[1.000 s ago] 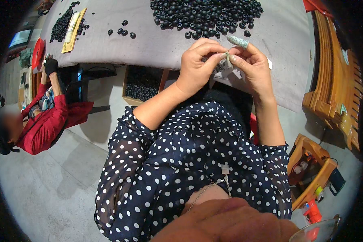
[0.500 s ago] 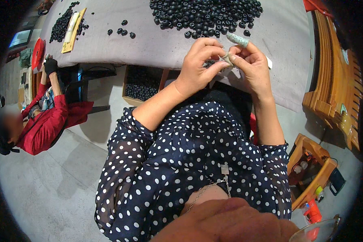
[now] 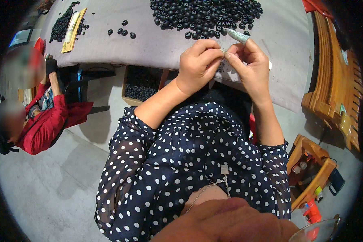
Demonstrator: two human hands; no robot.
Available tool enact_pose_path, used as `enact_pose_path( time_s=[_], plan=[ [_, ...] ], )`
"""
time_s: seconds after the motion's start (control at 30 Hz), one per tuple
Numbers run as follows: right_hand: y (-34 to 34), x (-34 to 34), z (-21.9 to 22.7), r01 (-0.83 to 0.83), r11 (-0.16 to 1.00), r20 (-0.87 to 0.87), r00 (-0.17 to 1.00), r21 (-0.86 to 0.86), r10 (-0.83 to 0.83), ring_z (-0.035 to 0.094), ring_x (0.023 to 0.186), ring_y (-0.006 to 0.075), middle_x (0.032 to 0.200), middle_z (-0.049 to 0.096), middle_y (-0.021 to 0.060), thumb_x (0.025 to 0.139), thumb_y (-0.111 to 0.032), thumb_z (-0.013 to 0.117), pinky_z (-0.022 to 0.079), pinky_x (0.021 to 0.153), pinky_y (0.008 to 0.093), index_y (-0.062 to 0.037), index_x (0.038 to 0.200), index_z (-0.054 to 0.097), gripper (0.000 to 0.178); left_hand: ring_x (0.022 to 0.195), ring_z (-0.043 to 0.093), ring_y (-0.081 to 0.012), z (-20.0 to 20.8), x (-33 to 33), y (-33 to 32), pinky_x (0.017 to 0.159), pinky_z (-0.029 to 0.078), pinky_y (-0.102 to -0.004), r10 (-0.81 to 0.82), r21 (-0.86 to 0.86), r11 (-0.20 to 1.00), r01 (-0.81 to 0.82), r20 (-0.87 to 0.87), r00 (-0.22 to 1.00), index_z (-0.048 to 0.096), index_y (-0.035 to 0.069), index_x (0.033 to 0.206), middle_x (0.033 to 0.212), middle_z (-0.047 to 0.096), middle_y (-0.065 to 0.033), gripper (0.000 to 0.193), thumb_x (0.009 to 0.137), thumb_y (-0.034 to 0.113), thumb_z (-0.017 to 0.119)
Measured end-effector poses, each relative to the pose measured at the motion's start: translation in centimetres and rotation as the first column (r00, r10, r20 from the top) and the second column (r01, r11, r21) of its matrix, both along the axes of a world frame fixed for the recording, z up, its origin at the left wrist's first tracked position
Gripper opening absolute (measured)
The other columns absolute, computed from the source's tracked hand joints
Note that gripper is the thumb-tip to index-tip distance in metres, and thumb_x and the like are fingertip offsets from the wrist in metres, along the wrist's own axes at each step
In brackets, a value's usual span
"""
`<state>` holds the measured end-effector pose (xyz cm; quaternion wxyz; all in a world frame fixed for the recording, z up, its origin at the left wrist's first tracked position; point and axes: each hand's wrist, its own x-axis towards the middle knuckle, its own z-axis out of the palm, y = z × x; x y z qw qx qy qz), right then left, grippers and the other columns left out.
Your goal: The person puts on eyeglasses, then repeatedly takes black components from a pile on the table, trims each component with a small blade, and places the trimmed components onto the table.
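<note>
My left hand (image 3: 199, 62) and my right hand (image 3: 252, 66) meet over the near edge of the cloth-covered table (image 3: 149, 50). Thumbs and fingers of both are pinched together around a tiny pale greyish bit (image 3: 225, 53), too small to make out. A light green wrap (image 3: 238, 36) covers the raised index finger of the right hand. Just beyond the fingertips lies a large heap of black, round, bead-like pieces (image 3: 205, 18), many with a ring-shaped hollow. Dark crumbs show on the cloth beneath my hands, partly hidden by them.
Several loose black pieces (image 3: 125, 32) and a smaller dark pile (image 3: 60, 28) lie left, beside a yellow board (image 3: 73, 32). Below the table edge stands a box of dark pieces (image 3: 141, 84). A person in red (image 3: 44, 125) sits left; wooden furniture (image 3: 336, 80) stands right.
My fingertips have shifted slightly up and left, and the greyish bit between them shows less. The green-wrapped finger tilts more. At left, the red round thing is now mostly covered by a blurred patch.
</note>
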<state>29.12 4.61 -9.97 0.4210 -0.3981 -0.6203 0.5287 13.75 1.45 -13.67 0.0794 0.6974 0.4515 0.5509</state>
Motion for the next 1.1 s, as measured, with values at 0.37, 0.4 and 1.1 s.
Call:
enact_pose_path(
  time_s=[0.37, 0.4, 1.1],
  plan=[
    [0.3, -1.6, 2.0, -0.001, 0.972, 0.280, 0.958, 0.235, -0.067, 0.055, 0.060, 0.0115, 0.069, 0.058, 0.0079, 0.076, 0.000, 0.060, 0.045, 0.055, 0.0252, -0.0003, 0.083, 0.052, 0.010, 0.078, 0.058, -0.0164, 1.1, 0.5, -1.3, 0.068, 0.048, -0.0251, 0.032, -0.373, 0.920, 0.120, 0.376, 0.926, 0.061, -0.001, 0.087, 0.097, 0.057, -0.0082, 0.014, 0.074, -0.001, 0.065],
    [0.4, -1.8, 1.5, -0.013, 0.946, 0.304, 0.948, 0.322, -0.090, 0.056, 0.060, 0.0186, 0.069, 0.056, 0.0097, 0.075, 0.001, 0.061, 0.045, 0.056, 0.0295, -0.0006, 0.083, 0.053, 0.012, 0.079, 0.057, -0.0104, 1.1, 0.4, -1.5, 0.067, 0.047, -0.0220, 0.068, -0.516, 0.808, 0.285, 0.563, 0.824, 0.063, 0.002, 0.093, 0.095, 0.057, -0.0023, 0.015, 0.079, 0.002, 0.064],
    [0.5, -3.5, 4.1, -0.158, 0.809, 0.337, 0.940, 0.566, -0.052, 0.047, 0.050, 0.0122, 0.066, 0.051, 0.0054, 0.075, 0.003, 0.064, 0.036, 0.045, 0.0274, -0.0021, 0.095, 0.062, 0.020, 0.054, 0.039, -0.0053, 4.6, -3.8, -2.2, 0.048, 0.033, -0.0194, 0.166, 0.255, 0.261, 0.931, 0.938, -0.304, 0.047, 0.014, 0.122, 0.074, 0.049, 0.0016, 0.036, 0.092, 0.032, 0.053]
  ],
)
